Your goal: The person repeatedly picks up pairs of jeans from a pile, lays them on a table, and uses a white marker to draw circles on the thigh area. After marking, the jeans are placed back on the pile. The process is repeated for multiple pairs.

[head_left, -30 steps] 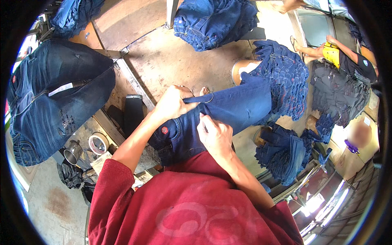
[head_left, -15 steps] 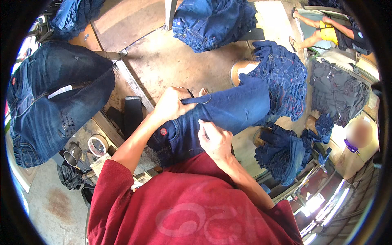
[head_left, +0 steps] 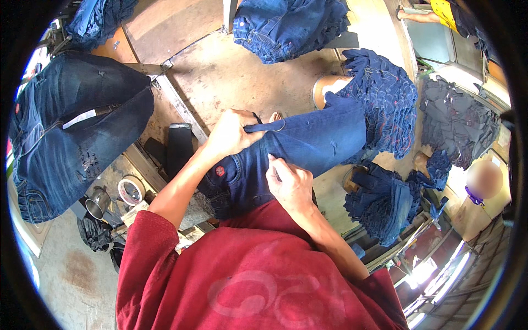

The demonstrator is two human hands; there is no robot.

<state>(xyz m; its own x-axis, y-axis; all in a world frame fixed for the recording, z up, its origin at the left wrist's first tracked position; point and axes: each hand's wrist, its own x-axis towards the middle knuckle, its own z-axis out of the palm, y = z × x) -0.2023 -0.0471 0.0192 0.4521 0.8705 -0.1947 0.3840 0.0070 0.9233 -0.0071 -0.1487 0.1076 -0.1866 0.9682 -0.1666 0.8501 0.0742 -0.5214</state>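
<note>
A pair of blue jeans [head_left: 330, 129] lies stretched in front of me, with the waist end near my body and a leg running off to the right. My left hand [head_left: 234, 132] is closed round a folded edge of the denim and holds it raised. Just below and to the right, my right hand [head_left: 290, 181] is in a pinch against the jeans' surface, thumb and forefinger together. Something tiny and pale shows at its fingertips, too small to name. A round red patch [head_left: 220, 171] sits by the pocket, left of the right hand.
Dark jeans [head_left: 82, 137] drape over a support at left. Nearby are a tape roll [head_left: 131, 190] and a metal cup [head_left: 98, 203]. More denim piles [head_left: 286, 27] stand ahead, with stacked jeans [head_left: 388, 104] and grey garments [head_left: 459, 121] at right. Another person's leg [head_left: 421, 16] shows top right.
The view has shifted slightly, and the other person at top right now shows less. Both my hands keep nearly the same hold and place on the jeans.
</note>
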